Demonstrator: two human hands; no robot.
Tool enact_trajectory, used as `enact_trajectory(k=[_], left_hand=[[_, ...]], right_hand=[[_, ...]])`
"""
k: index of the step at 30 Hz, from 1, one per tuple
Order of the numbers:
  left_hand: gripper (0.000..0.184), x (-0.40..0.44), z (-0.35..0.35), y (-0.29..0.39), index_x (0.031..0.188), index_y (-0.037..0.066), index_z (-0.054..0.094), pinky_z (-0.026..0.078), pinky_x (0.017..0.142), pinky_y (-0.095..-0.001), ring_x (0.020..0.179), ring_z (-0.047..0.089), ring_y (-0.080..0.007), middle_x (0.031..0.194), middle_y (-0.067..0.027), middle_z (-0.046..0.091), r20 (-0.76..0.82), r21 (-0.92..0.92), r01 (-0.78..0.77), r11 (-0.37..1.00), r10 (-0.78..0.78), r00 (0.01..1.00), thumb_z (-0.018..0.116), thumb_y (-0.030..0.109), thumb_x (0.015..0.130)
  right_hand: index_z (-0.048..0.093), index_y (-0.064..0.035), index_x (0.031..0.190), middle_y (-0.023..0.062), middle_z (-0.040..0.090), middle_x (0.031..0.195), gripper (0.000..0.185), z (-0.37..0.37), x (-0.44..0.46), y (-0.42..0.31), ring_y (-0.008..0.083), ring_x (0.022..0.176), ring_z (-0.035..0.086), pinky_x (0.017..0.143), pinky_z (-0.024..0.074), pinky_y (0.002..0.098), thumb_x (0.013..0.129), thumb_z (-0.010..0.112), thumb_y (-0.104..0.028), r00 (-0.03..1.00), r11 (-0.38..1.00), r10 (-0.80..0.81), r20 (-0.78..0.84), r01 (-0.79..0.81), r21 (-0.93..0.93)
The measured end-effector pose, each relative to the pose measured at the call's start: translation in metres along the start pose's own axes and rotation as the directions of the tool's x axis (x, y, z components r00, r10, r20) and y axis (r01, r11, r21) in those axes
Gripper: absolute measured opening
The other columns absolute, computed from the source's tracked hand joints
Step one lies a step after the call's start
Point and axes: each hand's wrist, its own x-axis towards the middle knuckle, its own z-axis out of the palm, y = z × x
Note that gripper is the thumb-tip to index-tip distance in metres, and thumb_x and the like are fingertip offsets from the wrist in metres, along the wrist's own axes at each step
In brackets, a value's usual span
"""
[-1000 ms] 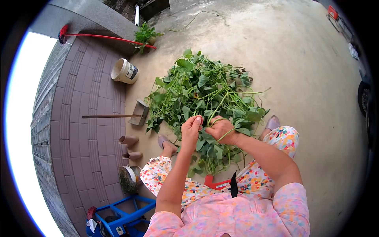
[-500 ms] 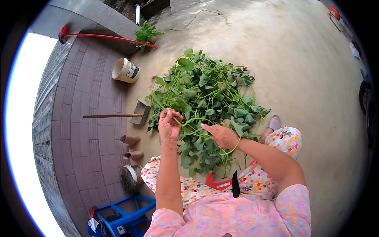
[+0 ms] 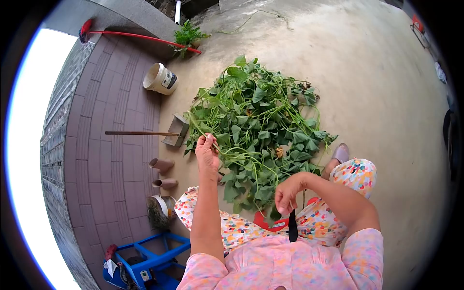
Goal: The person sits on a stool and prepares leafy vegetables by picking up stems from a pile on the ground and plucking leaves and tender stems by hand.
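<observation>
A big heap of leafy green vines lies on the concrete in front of me. My left hand, at the near left side of the heap, pinches a long pale-green vine stem between thumb and fingers. Low over my lap, my right hand hangs with its fingers curled down and together. Whatever those fingers hold, if anything, is hidden. A dark green leaf shows just below and left of them. Beneath that hand is a red object, partly covered by leaves.
Along the tiled wall at left stand a white bucket, a dustpan with a wooden handle, and a pair of boots. A blue stool-like frame lies lower left. A red-handled broom and potted plant are at upper left.
My right hand has moved down from the vines toward my lap, and its fingers have curled inward. My left hand keeps its pinch on the stem. The view has shifted slightly.
</observation>
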Motion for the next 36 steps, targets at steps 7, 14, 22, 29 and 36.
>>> enact_trajectory(k=[7,14,22,29,36], left_hand=[[0.010,-0.056,0.046,-0.061,0.086,0.012,0.053,0.028,0.036,-0.0158,0.043,0.037,-0.0018,0.057,0.0062,0.044,0.036,0.106,0.219,0.970,-0.224,0.974,0.059,0.018,0.079],[0.013,-0.077,0.084,-0.087,0.087,0.012,0.052,0.025,0.037,-0.0158,0.046,0.038,-0.0015,0.059,0.0072,0.046,0.080,0.041,0.331,0.943,-0.334,0.939,0.059,0.020,0.080],[0.026,-0.071,0.070,-0.070,0.085,0.006,0.055,0.030,0.041,-0.0190,0.048,0.043,-0.0062,0.062,0.0021,0.050,0.222,0.215,0.460,0.861,-0.502,0.836,0.053,0.032,0.083],[0.011,-0.068,0.065,-0.055,0.081,0.001,0.059,0.031,0.047,-0.0167,0.053,0.039,-0.0034,0.062,0.0046,0.049,0.400,0.500,0.087,0.862,-0.319,0.859,0.057,0.012,0.080],[0.011,-0.062,0.060,-0.055,0.079,0.001,0.057,0.032,0.047,-0.0205,0.052,0.037,-0.0052,0.058,0.0015,0.049,0.494,0.667,-0.168,0.726,-0.262,0.829,0.056,0.012,0.080]], right_hand=[[0.057,-0.0028,0.074,0.0024,0.057,0.062,0.027,-0.037,-0.001,-0.002,0.0096,0.055,0.053,0.051,0.0428,0.0218,0.079,0.058,-0.029,0.218,0.633,-0.302,-0.928,0.773,-0.025],[0.054,-0.0003,0.073,0.0038,0.053,0.059,0.035,-0.029,0.016,0.002,0.0088,0.053,0.048,0.049,0.0400,0.0244,0.084,0.049,-0.034,-0.019,0.780,-0.268,-0.963,0.582,-0.228],[0.050,0.0018,0.067,0.0035,0.050,0.058,0.028,-0.032,-0.004,0.002,0.0116,0.051,0.046,0.049,0.0398,0.0276,0.084,0.048,-0.021,0.019,0.771,-0.254,-0.967,0.608,-0.190],[0.052,0.0005,0.069,0.0057,0.054,0.059,0.022,-0.035,-0.012,-0.002,0.0096,0.049,0.050,0.044,0.0389,0.0232,0.082,0.047,-0.017,0.071,0.736,-0.254,-0.965,0.661,-0.145],[0.052,-0.0029,0.072,0.0014,0.052,0.058,0.018,-0.029,-0.009,-0.003,0.0071,0.050,0.046,0.044,0.0350,0.0204,0.083,0.044,-0.016,0.200,0.593,-0.167,-0.965,0.803,0.064]])
